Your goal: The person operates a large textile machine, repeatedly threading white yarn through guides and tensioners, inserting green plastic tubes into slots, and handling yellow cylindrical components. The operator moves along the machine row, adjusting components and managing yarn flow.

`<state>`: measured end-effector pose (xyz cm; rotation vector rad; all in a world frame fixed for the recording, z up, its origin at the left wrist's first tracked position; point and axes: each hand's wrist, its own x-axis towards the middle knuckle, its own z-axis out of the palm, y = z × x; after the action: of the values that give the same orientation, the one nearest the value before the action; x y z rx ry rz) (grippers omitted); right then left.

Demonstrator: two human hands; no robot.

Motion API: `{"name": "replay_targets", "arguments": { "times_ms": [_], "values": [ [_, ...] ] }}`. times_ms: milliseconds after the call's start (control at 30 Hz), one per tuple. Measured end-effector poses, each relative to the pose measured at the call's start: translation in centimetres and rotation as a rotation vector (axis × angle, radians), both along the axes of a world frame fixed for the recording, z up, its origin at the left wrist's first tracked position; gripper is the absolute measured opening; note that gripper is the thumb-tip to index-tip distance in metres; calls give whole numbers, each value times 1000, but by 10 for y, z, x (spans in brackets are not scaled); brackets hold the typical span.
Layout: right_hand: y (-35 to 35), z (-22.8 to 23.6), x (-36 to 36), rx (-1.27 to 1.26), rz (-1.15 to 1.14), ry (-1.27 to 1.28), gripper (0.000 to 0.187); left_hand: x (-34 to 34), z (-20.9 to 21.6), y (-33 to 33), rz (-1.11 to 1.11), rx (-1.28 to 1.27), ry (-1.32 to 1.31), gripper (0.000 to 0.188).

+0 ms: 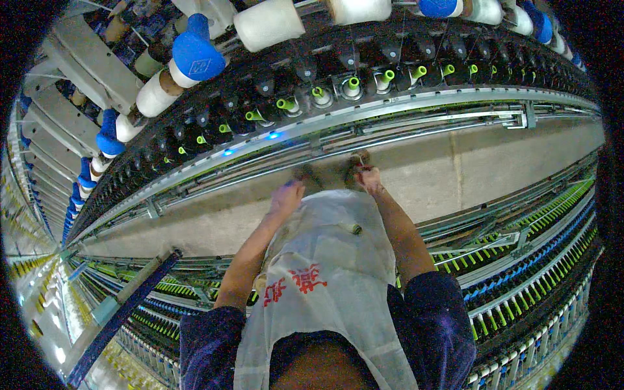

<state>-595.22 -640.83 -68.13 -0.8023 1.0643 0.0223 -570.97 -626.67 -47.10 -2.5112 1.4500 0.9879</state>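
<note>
I stand in a narrow aisle between two long spinning frames. My left hand (286, 197) is held out in front of me over the white apron (325, 273) I wear; its fingers look curled, and I cannot make out anything in them. My right hand (368, 177) is raised a little farther forward with the fingers pinched on something small and reddish that is too blurred to name. A small green-tipped bobbin (351, 228) lies in the apron's pouch. Both hands are close to the lower rail (390, 112) of the frame ahead.
The frame ahead carries a row of green-tipped spindles (354, 83) and, above them, white roving bobbins with blue caps (195, 55). Two small blue lights (273, 135) glow on its rail. A second frame with green spindles (520, 286) runs behind me. The concrete floor (494, 169) lies between them.
</note>
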Motion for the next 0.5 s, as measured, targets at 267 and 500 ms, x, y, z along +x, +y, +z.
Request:
{"name": "replay_targets", "arguments": {
  "times_ms": [267, 500],
  "values": [
    [44, 6, -17, -727, 551, 614, 20, -19, 0, 4, -59, 11, 138, 25],
    [48, -90, -157, -872, 433, 842, 21, -20, 12, 1, -11, 157, 161, 26]
  ]
}}
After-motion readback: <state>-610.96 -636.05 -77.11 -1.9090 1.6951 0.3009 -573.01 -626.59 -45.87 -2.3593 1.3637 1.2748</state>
